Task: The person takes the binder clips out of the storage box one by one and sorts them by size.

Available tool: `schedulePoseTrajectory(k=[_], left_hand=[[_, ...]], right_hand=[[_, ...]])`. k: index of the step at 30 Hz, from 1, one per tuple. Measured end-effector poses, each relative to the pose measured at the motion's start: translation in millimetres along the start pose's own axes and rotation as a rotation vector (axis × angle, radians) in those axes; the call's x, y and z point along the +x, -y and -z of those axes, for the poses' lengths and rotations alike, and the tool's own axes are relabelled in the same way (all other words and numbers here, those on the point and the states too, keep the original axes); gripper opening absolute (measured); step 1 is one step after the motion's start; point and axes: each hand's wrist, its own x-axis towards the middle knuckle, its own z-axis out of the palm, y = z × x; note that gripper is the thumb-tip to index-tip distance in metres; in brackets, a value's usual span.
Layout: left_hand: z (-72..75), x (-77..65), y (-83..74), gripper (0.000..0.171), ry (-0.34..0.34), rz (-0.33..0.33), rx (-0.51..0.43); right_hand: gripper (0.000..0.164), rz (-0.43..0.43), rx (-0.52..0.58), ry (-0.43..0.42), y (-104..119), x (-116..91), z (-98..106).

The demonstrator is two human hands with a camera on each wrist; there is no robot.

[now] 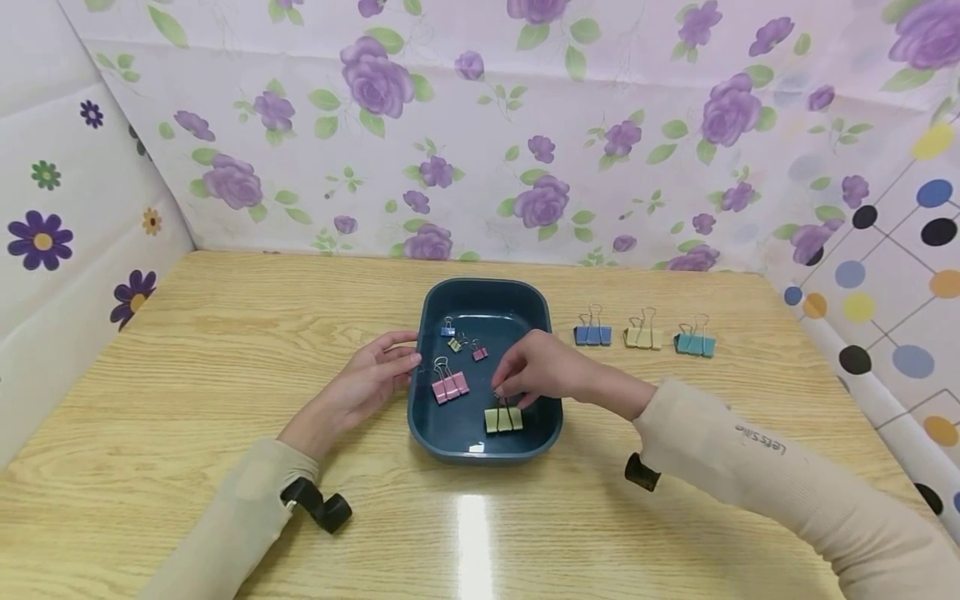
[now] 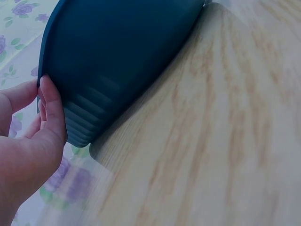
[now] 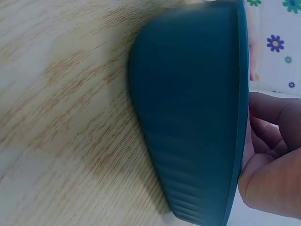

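Observation:
A dark teal plastic tray (image 1: pixel 457 457) stands on the table. My left hand (image 1: pixel 367 379) holds its left rim; in the left wrist view the thumb and fingers (image 2: pixel 52 101) pinch that edge. Inside the tray my right hand (image 1: pixel 543 367) pinches the wire handles of a large yellow binder clip (image 1: pixel 502 420). In the right wrist view the tray wall hides this clip. Left of it lies a large pink binder clip (image 1: pixel 450 387). Farther back in the tray are small binder clips: a blue one (image 1: pixel 447 331), a yellow one (image 1: pixel 454 344) and a pink one (image 1: pixel 480 354).
Right of the tray, a row of large binder clips stands on the wooden table (image 1: pixel 225 350): a blue clip (image 1: pixel 593 336), a pale yellow clip (image 1: pixel 643 338) and a teal clip (image 1: pixel 695 344). Flowered sheeting (image 1: pixel 480 150) covers the wall behind the table.

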Motion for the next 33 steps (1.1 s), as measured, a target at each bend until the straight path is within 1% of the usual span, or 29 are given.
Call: schedulePoseTrajectory(k=[8, 14, 18, 23, 29, 33], left_hand=[[-0.3, 1.1, 0.2, 0.048, 0.003, 0.002, -0.006], [-0.3, 0.7, 0.1, 0.047, 0.004, 0.0, -0.013], [-0.2, 0.3, 0.0, 0.047, 0.005, -0.003, -0.01], [0.3, -0.1, -0.3, 0.045, 0.001, -0.002, -0.012], [0.0, 0.1, -0.6, 0.045, 0.01, -0.006, -0.023], [0.1, 0.3, -0.2, 0.044, 0.011, -0.006, -0.028]], right_hand=[[0.006, 0.011, 0.111, -0.003, -2.9, -2.8, 4.5], [0.006, 0.005, 0.146, -0.023, -4.3, -4.2, 7.7], [0.007, 0.0, 0.156, -0.059, -6.2, -5.1, 10.2], [0.011, 0.03, 0.184, -0.109, -7.9, -7.9, 17.3], [0.015, 0.061, 0.184, -0.186, -8.3, -14.3, 33.0], [0.018, 0.06, 0.208, -0.239, -11.3, -18.3, 45.4]])
